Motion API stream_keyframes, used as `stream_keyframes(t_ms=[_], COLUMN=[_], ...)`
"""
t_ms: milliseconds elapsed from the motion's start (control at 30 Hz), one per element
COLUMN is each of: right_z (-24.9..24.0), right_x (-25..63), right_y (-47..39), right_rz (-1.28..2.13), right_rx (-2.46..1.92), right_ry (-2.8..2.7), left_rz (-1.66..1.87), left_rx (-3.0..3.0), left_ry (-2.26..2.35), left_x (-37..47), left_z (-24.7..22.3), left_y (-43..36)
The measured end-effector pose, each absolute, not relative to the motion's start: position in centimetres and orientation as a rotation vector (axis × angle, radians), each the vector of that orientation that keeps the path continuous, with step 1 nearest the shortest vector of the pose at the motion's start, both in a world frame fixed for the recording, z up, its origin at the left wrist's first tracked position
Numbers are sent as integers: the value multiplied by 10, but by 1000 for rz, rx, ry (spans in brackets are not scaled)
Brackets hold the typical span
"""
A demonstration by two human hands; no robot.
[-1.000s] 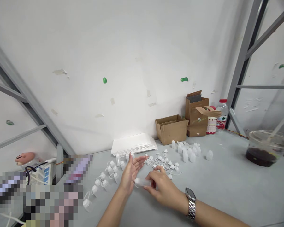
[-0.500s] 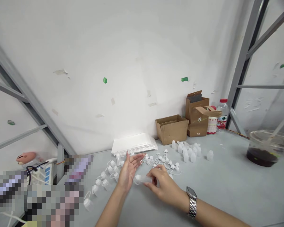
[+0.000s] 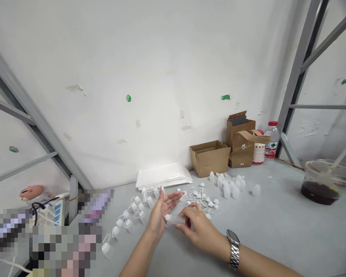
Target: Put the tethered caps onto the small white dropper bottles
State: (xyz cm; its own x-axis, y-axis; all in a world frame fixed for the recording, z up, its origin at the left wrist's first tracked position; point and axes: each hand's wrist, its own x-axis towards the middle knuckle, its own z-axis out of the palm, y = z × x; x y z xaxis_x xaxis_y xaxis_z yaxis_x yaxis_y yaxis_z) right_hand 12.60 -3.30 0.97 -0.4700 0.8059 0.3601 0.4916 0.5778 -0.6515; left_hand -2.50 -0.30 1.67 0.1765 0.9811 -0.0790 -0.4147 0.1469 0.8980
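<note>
A small translucent bottle [image 3: 175,219] with a white cap lies sideways in my right hand [image 3: 196,223], its base between thumb and fingers. The capped end points at the palm of my left hand [image 3: 163,211], whose fingers are stretched out; whether cap and palm touch, I cannot tell. Capped bottles [image 3: 128,225] with looped straps stand in a loose line left of my left hand. Beyond my right hand lies a scatter of white caps [image 3: 203,195]. Several bottles without caps [image 3: 235,192] stand farther right.
A stack of white sheets [image 3: 164,176] lies against the wall. Beside it are an open cardboard box [image 3: 210,159], a brown paper bag [image 3: 242,148] and a red-capped bottle [image 3: 272,140]. At the right stands a plastic cup [image 3: 320,188] of dark liquid with a straw.
My left hand has shifted slightly right, closer to the bottle's capped end. My right hand keeps its grip, nearly unmoved.
</note>
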Motion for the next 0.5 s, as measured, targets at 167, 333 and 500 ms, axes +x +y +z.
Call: stream_keyframes(t_ms=[167,333,500], right_z=[11,10,3], right_x=[127,129,134], right_y=[-32,-27,-6], right_rz=[622,708,1207], right_rx=[-1029,-989,-909], right_ry=[-2161,-2078,-1706], left_rz=[1162,1297,1507], left_rx=[841,802,990], left_ry=[770,714,962], left_x=[-25,-35,-35], left_z=[21,29,26], left_y=[-5,-2,-2])
